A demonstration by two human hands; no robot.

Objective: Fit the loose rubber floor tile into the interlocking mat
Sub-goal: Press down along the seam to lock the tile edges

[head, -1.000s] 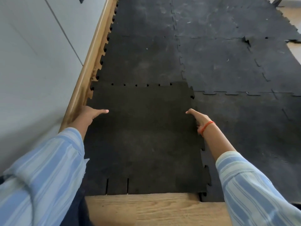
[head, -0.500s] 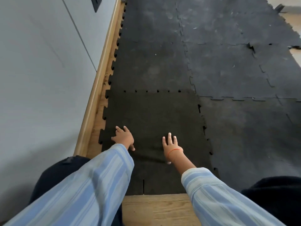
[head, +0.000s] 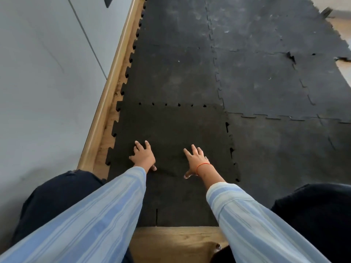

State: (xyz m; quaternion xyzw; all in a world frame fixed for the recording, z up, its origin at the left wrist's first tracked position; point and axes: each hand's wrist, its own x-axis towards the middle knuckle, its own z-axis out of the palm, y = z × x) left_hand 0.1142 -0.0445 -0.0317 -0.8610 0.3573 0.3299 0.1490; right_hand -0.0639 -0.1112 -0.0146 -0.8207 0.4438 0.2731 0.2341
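The loose black rubber tile lies flat in the near left corner of the interlocking mat. Its far edge meets the neighbouring tile with small gaps showing at the teeth, and its right edge shows a few gaps too. My left hand rests palm down on the tile's left part, fingers spread. My right hand, with an orange band at the wrist, lies palm down on the tile's middle, fingers apart. Neither hand holds anything.
A grey wall with a wooden skirting board runs along the left. Bare wooden floor shows at the near edge and between tile and skirting. My dark-clothed knees flank the tile. The mat's far right edge is ragged.
Both hands left the tile's side edges and came down flat on its near middle. The view rose and pulled back, and the tile now lies lower against its neighbours.
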